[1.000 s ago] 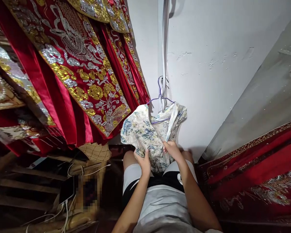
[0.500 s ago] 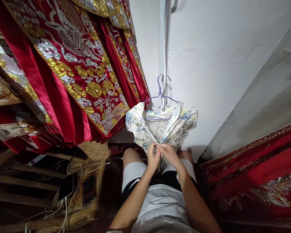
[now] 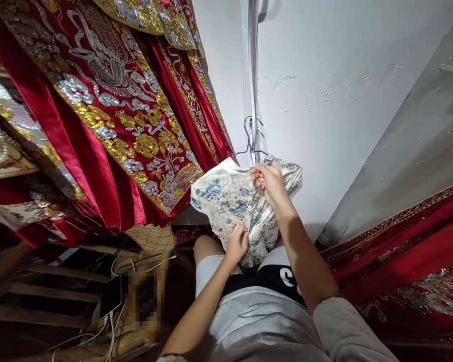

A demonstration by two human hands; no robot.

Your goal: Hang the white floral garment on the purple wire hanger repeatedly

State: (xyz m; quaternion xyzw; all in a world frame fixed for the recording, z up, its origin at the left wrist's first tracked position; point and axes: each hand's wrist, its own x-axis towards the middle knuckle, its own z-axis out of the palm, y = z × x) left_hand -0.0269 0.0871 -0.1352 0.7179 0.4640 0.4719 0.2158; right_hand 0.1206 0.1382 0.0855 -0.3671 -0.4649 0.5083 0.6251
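Observation:
A small cream garment with a blue floral print [image 3: 226, 201] hangs on a purple wire hanger [image 3: 248, 143] hooked on the white wall. My right hand [image 3: 269, 182] is up at the garment's neckline, fingers pinched on the cloth there. My left hand [image 3: 237, 244] is lower down, fingers closed on the garment's front near the hem. The garment hangs over my knees.
Red satin robes with gold and silver embroidery [image 3: 109, 110] hang close on the left. More red embroidered cloth [image 3: 407, 251] lies on the right under a grey sheet [image 3: 411, 146]. A phone with white cables [image 3: 111, 301] and wooden slats are at lower left.
My right hand rose from the middle of the garment to its neckline. My left hand slid down and stayed on the lower front. The garment's front now lies closed.

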